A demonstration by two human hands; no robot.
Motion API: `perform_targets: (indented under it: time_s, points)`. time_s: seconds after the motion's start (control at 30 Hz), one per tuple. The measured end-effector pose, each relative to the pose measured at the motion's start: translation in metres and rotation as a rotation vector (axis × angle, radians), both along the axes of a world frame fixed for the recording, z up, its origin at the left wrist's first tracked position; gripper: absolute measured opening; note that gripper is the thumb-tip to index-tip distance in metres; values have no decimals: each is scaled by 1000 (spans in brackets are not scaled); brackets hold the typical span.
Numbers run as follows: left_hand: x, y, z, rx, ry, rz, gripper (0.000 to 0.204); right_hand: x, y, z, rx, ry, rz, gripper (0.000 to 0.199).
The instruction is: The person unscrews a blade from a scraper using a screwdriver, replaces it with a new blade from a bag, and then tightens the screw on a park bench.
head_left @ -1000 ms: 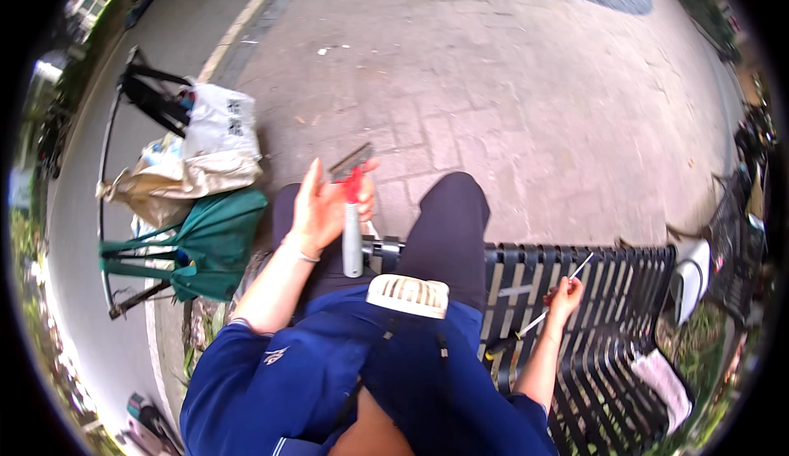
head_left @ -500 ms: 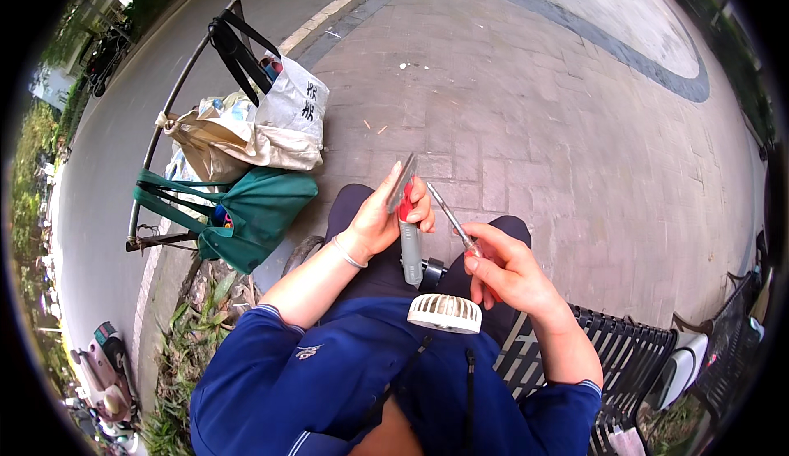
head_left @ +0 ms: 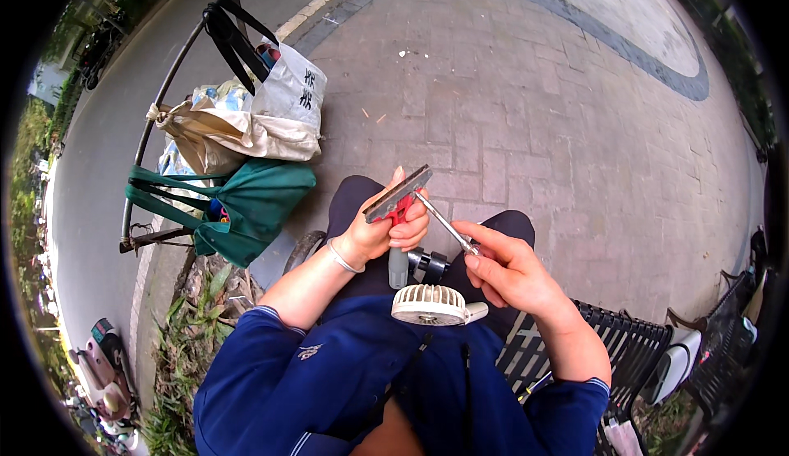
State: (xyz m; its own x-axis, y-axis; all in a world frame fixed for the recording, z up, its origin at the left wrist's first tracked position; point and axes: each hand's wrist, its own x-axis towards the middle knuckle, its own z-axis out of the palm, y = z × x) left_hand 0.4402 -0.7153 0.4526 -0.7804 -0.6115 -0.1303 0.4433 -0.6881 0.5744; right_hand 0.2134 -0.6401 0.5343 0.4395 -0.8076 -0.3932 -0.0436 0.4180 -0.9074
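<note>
My left hand (head_left: 385, 230) is closed around a T-shaped scraper (head_left: 399, 196) with a wide, dark flat head and a red and grey handle. The head tilts up to the right, above my fingers. In my right hand (head_left: 511, 269) is a screwdriver (head_left: 444, 221), pinched between thumb and fingers. Its metal shaft slants up to the left, and the tip meets the red neck just below the scraper's head. Most of the screwdriver's handle is hidden by my fingers. A small white fan (head_left: 431, 304) hangs at my chest below both hands.
To my left, a metal-framed cart (head_left: 156, 119) carries a white bag (head_left: 289, 88), a beige cloth bag (head_left: 222, 131) and a green bag (head_left: 261, 209). A black slatted bench (head_left: 612, 337) extends right. Brick paving (head_left: 526, 119) lies ahead; a scooter (head_left: 103, 370) stands far left.
The scraper's head has turned so its flat side faces up more. The screwdriver tip has come from beside it to touch its neck. The fan has swung slightly left.
</note>
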Motion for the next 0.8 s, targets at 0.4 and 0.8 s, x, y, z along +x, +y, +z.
perform_targets:
  time_s: [0.4, 0.8]
  points:
    - [1, -1, 1, -18, 1, -66, 62, -3, 8, -13, -337, 117, -28, 43]
    - [7, 28, -15, 6, -235, -176, 63, -5, 13, -13, 255, -121, 104, 47]
